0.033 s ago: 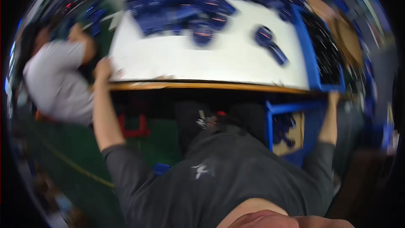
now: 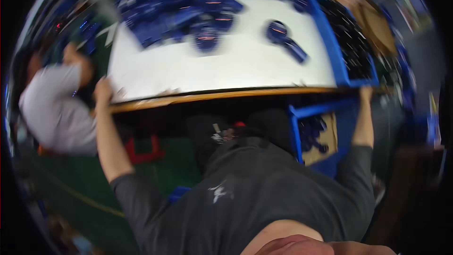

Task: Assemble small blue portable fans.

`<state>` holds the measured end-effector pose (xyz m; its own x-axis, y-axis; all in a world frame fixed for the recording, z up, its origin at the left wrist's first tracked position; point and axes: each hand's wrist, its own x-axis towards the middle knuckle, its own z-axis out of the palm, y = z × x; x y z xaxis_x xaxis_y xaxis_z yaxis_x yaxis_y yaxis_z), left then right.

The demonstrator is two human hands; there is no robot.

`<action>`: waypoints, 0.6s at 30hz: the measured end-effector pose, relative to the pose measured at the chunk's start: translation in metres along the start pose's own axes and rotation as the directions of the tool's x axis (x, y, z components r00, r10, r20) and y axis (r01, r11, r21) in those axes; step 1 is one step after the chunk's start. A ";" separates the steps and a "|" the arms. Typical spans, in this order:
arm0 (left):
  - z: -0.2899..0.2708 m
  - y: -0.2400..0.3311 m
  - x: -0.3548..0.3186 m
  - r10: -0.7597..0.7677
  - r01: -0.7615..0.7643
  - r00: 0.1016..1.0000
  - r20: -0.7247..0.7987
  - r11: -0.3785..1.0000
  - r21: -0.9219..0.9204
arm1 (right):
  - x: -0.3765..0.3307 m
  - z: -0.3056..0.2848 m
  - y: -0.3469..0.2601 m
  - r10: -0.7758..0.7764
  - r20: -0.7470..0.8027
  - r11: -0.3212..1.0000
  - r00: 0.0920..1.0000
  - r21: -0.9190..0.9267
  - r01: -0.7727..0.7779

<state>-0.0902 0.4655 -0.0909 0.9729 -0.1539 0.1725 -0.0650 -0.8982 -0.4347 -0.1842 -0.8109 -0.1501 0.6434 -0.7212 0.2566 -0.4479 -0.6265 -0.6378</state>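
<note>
My left hand (image 2: 103, 90) is closed around the near left corner of a white-topped table (image 2: 165, 73). At the other end of the front edge, my right hand (image 2: 366, 92) grips the table edge beside a blue bin (image 2: 336, 49); its fingers are partly hidden and blurred. Neither hand holds a loose thing. Lying alone on the right of the white top is a dark blue item (image 2: 286, 40) with a round head and a straight handle. Many similar dark blue items (image 2: 188, 16) are heaped across the far side, smeared by motion.
Black parts fill the blue bin. Below the table on the right stands a blue crate (image 2: 293, 130) with dark pieces in a carton. A person in a light shirt (image 2: 59, 106) sits close on the left. Under the table's left side is a red stool (image 2: 146, 150).
The table and everything on it have shifted left in the view and tipped slightly, the left end lower. Both hands are still at the table edge. The lone blue item keeps its place on the top.
</note>
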 end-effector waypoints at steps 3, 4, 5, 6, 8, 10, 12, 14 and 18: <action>-0.102 0.129 0.012 -0.545 0.509 0.836 0.066 0.723 -0.467 | -0.028 -0.017 -0.067 -0.048 0.019 0.996 0.999 0.074 0.046; -0.117 0.125 0.006 -0.518 0.466 0.855 0.028 0.745 -0.477 | -0.019 -0.018 -0.064 -0.093 -0.028 0.991 0.995 0.097 0.095; -0.125 0.140 0.002 -0.500 0.262 0.828 -0.252 0.744 -0.615 | -0.014 -0.030 -0.043 -0.071 -0.078 0.997 0.994 0.021 0.073; -0.129 0.147 0.008 -0.539 0.400 0.834 0.114 0.450 -0.799 | 0.000 -0.057 -0.015 -0.061 -0.136 0.997 0.989 -0.055 0.054; -0.133 0.198 0.011 -0.376 0.120 0.926 0.005 0.284 -0.951 | 0.011 -0.081 0.017 -0.058 -0.220 0.982 0.974 -0.187 0.016; -0.219 0.230 -0.038 -0.294 0.366 0.863 0.411 -0.199 -0.909 | -0.028 -0.022 -0.053 -0.070 -0.127 0.997 0.990 0.004 0.071; -0.256 0.276 -0.037 -0.056 0.346 0.888 0.456 -0.571 -0.745 | -0.052 -0.030 -0.061 -0.053 -0.182 0.981 0.982 0.174 0.085; -0.286 0.308 -0.031 0.004 0.354 0.893 0.450 -0.624 -0.696 | -0.096 -0.018 -0.060 -0.067 -0.314 0.930 0.947 0.325 0.174; -0.281 0.300 -0.011 -0.073 0.189 0.960 0.271 -0.547 -0.816 | -0.235 0.007 -0.125 -0.210 0.010 0.746 0.978 0.648 0.154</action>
<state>-0.1828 0.0818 0.0250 0.9987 0.0292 -0.0426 0.0386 0.1263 0.9912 -0.2754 -0.5609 -0.1353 0.7293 -0.5704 0.3779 0.1668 -0.3874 -0.9067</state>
